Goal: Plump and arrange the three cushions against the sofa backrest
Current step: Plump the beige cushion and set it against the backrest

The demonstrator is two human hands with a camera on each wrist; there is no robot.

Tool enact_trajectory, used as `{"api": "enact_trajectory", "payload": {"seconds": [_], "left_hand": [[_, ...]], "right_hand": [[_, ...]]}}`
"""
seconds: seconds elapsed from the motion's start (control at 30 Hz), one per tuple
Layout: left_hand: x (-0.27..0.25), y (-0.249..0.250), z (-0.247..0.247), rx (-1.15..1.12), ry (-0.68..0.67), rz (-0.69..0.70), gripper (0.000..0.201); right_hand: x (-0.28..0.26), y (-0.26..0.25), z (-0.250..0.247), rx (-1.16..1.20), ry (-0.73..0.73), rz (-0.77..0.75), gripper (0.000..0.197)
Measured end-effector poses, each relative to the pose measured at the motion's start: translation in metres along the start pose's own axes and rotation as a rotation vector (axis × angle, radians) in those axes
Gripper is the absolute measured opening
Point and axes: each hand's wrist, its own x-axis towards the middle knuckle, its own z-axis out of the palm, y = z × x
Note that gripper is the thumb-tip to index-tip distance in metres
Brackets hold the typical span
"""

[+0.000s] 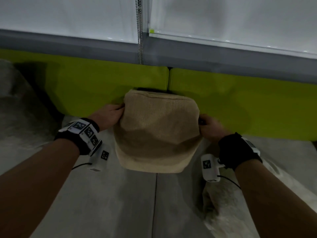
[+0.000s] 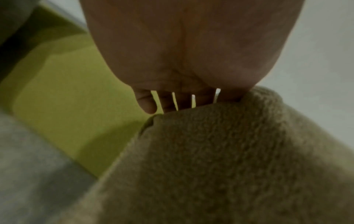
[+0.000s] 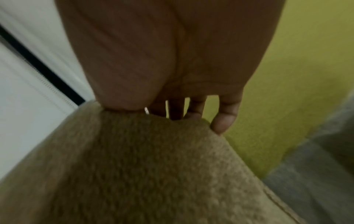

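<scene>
A beige knitted cushion (image 1: 157, 133) is held upright above the grey sofa seat (image 1: 133, 206), just in front of the lime-green backrest (image 1: 85, 85). My left hand (image 1: 111, 114) grips its upper left edge and my right hand (image 1: 209, 127) its right edge. In the left wrist view my left hand (image 2: 182, 53) has its fingers behind the cushion (image 2: 229, 166) and the thumb side on its front. The right wrist view shows my right hand (image 3: 172, 53) holding the cushion (image 3: 143, 166) the same way. The fingertips are hidden behind the fabric.
A pale fluffy cushion or throw (image 1: 221, 200) lies on the seat at the lower right. A grey padded shape (image 1: 12, 90) stands at the far left. White roller blinds (image 1: 240, 18) and a bead chain (image 1: 139, 40) hang behind the backrest.
</scene>
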Motion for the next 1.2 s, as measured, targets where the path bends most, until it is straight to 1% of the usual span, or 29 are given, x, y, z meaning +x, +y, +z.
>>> {"api": "enact_trajectory", "payload": {"seconds": [0.07, 0.13, 0.17, 0.2, 0.23, 0.27, 0.3, 0.33, 0.37, 0.4, 0.43, 0.47, 0.5, 0.53, 0.57, 0.6, 0.63, 0.67, 0.73, 0.77, 0.8, 0.87, 0.97, 1.03, 1.07, 1.1, 1.17, 1.2], "left_hand": [[-0.002, 0.005, 0.009, -0.082, 0.028, -0.026, 0.037], [0.001, 0.0, 0.014, -0.137, 0.043, -0.034, 0.033], [0.0, -0.002, 0.014, -0.159, 0.04, -0.042, 0.033], [-0.001, -0.002, 0.011, -0.137, 0.034, -0.051, 0.033], [0.0, -0.003, 0.007, -0.117, 0.036, -0.037, 0.034], [0.001, -0.005, 0.002, -0.083, 0.046, -0.027, 0.033], [0.005, -0.009, -0.002, -0.051, 0.054, -0.024, 0.033], [0.008, -0.011, -0.006, -0.005, 0.053, -0.045, 0.034], [0.012, -0.014, -0.008, 0.045, 0.046, -0.061, 0.035], [0.015, -0.014, -0.009, 0.093, 0.04, -0.068, 0.037], [0.016, -0.013, -0.01, 0.132, 0.042, -0.063, 0.038], [0.012, -0.005, -0.01, 0.15, 0.042, -0.035, 0.036], [0.013, -0.004, -0.008, 0.163, 0.046, -0.012, 0.032], [0.01, 0.002, -0.007, 0.185, 0.055, 0.009, 0.029], [0.012, 0.003, -0.005, 0.215, 0.071, 0.023, 0.028], [0.013, 0.003, -0.003, 0.252, 0.086, 0.029, 0.028], [0.015, 0.004, 0.0, 0.284, 0.099, 0.035, 0.026], [0.016, 0.005, 0.001, 0.309, 0.099, 0.031, 0.025], [0.017, 0.007, 0.002, 0.306, 0.11, 0.022, 0.023], [0.018, 0.008, 0.001, 0.289, 0.125, 0.02, 0.022], [0.018, 0.009, 0.0, 0.262, 0.142, 0.017, 0.021], [0.015, 0.009, -0.002, 0.188, 0.156, -0.01, 0.021], [0.01, 0.014, -0.002, 0.142, 0.11, -0.068, 0.018], [0.009, 0.018, -0.001, 0.159, 0.095, -0.059, 0.018], [0.01, 0.019, -0.002, 0.162, 0.097, -0.044, 0.019], [0.011, 0.018, -0.003, 0.161, 0.105, -0.041, 0.022], [0.009, 0.013, -0.01, 0.154, 0.167, -0.057, 0.023], [0.007, 0.011, -0.017, 0.151, 0.243, -0.064, 0.021]], "right_hand": [[-0.002, -0.001, 0.004, -0.078, 0.092, -0.029, 0.031], [-0.003, 0.0, -0.002, -0.095, 0.179, -0.04, 0.028], [-0.003, 0.003, -0.007, -0.107, 0.24, -0.037, 0.023], [-0.003, 0.004, -0.015, -0.094, 0.338, -0.058, 0.016], [-0.002, 0.006, -0.025, -0.043, 0.456, -0.108, 0.008], [-0.003, 0.007, -0.033, 0.035, 0.57, -0.185, 0.01], [-0.003, 0.007, -0.039, 0.1, 0.674, -0.253, 0.02], [-0.005, 0.005, -0.043, 0.161, 0.768, -0.302, 0.027], [-0.005, 0.005, -0.045, 0.251, 0.84, -0.316, 0.028], [-0.006, 0.005, -0.046, 0.386, 0.857, -0.307, 0.027], [-0.004, 0.006, -0.046, 0.566, 0.796, -0.257, 0.03], [-0.001, 0.01, -0.045, 0.717, 0.665, -0.184, 0.039], [0.001, 0.016, -0.043, 0.775, 0.525, -0.096, 0.051], [0.001, 0.021, -0.04, 0.732, 0.412, -0.067, 0.059], [0.003, 0.027, -0.039, 0.612, 0.366, -0.082, 0.058], [0.005, 0.032, -0.039, 0.514, 0.391, -0.121, 0.051], [0.004, 0.032, -0.042, 0.465, 0.46, -0.144, 0.044], [0.005, 0.032, -0.046, 0.484, 0.532, -0.158, 0.041], [0.006, 0.03, -0.052, 0.569, 0.638, -0.167, 0.047], [0.006, 0.031, -0.052, 0.595, 0.641, -0.185, 0.049], [0.006, 0.032, -0.049, 0.622, 0.63, -0.197, 0.05], [0.008, 0.036, -0.042, 0.674, 0.519, -0.229, 0.053], [0.006, 0.038, -0.037, 0.729, 0.387, -0.261, 0.057], [0.006, 0.038, -0.035, 0.774, 0.317, -0.266, 0.052], [0.006, 0.037, -0.034, 0.757, 0.323, -0.275, 0.044], [0.007, 0.036, -0.036, 0.722, 0.36, -0.283, 0.034], [0.009, 0.037, -0.045, 0.707, 0.512, -0.257, 0.014], [0.011, 0.04, -0.052, 0.706, 0.593, -0.218, 0.017]]}}
